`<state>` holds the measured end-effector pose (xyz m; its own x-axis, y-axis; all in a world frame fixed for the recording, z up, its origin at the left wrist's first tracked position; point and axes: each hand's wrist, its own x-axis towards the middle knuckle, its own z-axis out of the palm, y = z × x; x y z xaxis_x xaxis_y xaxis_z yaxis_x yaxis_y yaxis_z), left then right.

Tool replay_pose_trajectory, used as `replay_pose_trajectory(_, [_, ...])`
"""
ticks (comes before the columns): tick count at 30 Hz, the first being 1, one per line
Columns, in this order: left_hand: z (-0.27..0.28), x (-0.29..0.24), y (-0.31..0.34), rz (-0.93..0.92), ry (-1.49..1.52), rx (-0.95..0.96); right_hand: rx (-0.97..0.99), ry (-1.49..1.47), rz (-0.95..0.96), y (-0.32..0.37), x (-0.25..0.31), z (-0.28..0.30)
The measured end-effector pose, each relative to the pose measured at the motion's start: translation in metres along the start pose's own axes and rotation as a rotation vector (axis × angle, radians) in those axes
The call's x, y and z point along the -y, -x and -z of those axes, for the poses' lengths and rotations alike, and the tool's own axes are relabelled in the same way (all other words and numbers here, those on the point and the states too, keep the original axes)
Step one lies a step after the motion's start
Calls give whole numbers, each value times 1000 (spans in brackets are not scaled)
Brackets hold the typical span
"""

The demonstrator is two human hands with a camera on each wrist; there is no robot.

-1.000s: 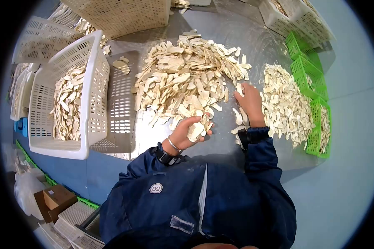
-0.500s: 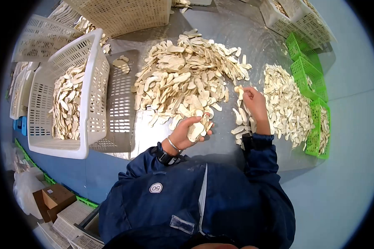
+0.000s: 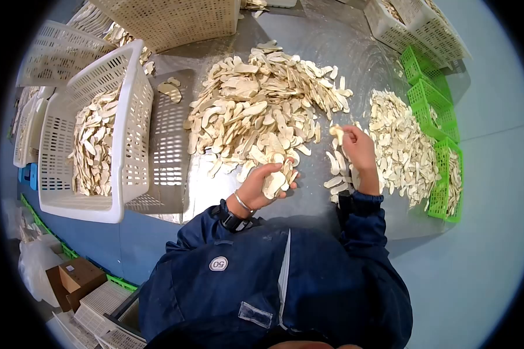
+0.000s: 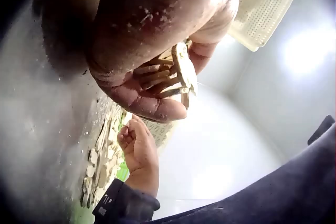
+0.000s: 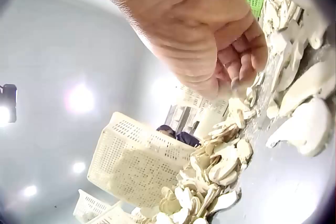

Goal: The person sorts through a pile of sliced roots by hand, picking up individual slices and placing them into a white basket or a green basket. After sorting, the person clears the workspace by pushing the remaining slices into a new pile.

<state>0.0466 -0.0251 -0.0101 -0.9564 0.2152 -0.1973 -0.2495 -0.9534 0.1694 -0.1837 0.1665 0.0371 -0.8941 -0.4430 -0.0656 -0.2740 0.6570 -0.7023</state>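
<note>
1. Your left grip (image 3: 261,187) is curled round a stack of slices (image 3: 275,180). The left wrist view shows them edge-on, wedged between thumb and fingers.
2. Your right grip (image 3: 360,149) pinches a single slice (image 3: 335,132) at its fingertips, raised just over the loose scatter (image 3: 336,171) between the two heaps.
3. As I read it, you are picking pieces one at a time and gathering them into the held stack. The next move calls for bringing that one slice across to the left grip without loosening the stack.
4. The big heap (image 3: 262,104) lies on the counter (image 3: 337,52) just beyond both grips, and a finer heap (image 3: 402,145) lies to your right.
5. The white basket (image 3: 135,116) on your left is partly filled with slices. The flat perforated tray (image 3: 170,145) beside it bears only a few pieces.
6. Of the green baskets at the right edge, the nearest green basket (image 3: 448,200) holds slices. What the farther ones hold is too hard to tell.
</note>
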Motion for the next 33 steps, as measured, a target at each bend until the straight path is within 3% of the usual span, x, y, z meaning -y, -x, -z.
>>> replay_pose_trajectory(3, [1, 0, 1, 2, -21, -36, -238, 391, 196, -3, -17, 10])
replay_pose_trajectory(4, [0, 0, 1, 0, -22, -31, -243, 374, 148, -3, -16, 11])
replay_pose_trajectory(8, [-1, 1, 0, 7, -14, -19, -247, 282, 391, -23, -26, 1])
replay_pose_trajectory(15, [-1, 0, 1, -14, -19, -46, -2, 435, 175, -56, 19, -33])
replay_pose_trajectory(19, [-2, -1, 1, -24, -37, -49, -12, 492, 132, -70, 7, -37])
replay_pose_trajectory(25, [-3, 0, 1, -13, -25, -29, 35, 147, 144, -43, 6, -15])
replay_pose_trajectory(33, [-1, 0, 0, -21, -60, -62, 58, 40, 135, -29, 17, -3])
